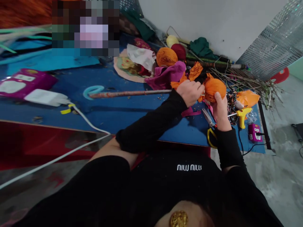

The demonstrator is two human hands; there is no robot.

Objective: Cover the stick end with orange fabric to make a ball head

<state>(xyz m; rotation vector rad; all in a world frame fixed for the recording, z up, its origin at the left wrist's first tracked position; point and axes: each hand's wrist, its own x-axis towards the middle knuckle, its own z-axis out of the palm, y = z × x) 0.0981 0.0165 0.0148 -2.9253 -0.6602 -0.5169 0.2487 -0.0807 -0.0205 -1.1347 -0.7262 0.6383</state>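
Observation:
An orange cloth-covered ball (215,88) sits at the end of a brown stick (132,93), above the front part of the blue table. My left hand (190,92) is closed on the gathered orange cloth beside the ball, where the stick meets it; what lies inside the fist is hidden. From below and the right, my right hand (220,108) grips the ball, thumb pressed on its near side. Scissors (208,118) with yellow handles lie just under the hands, blades partly apart. A light-blue ring (93,91) surrounds the stick's far left end.
Behind my hands lie another orange cloth ball (167,56), a purple cloth (169,75) and bundled twigs (251,80). A yellow glue gun (241,116) and a small purple box (254,132) are at right. A white cable (87,121) crosses the table's front edge (71,128) at left.

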